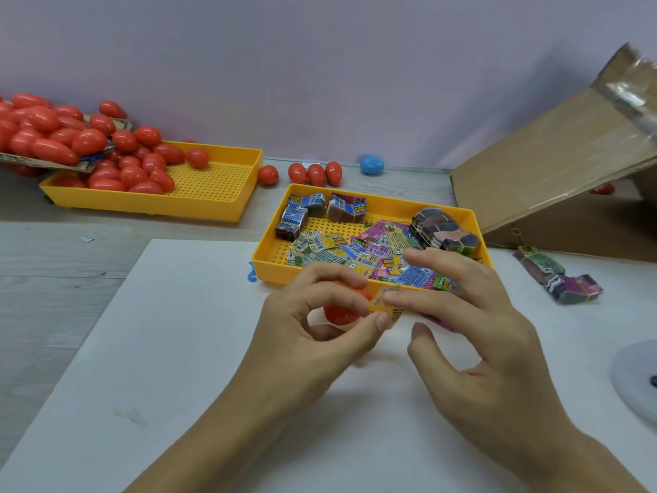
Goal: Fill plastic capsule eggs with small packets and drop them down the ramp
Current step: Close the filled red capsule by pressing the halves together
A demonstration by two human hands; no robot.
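Though pinched, packet (385,307) between fingers (380,320).

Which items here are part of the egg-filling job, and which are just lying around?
In use: small packet pinched by both hands, left hand, right hand; red egg; packet tray; egg tray; cardboard ramp.

Lying about: blue egg; banded bundles.

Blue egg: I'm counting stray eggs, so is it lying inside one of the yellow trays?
No, the blue egg lies on the table by the wall, outside both yellow trays.
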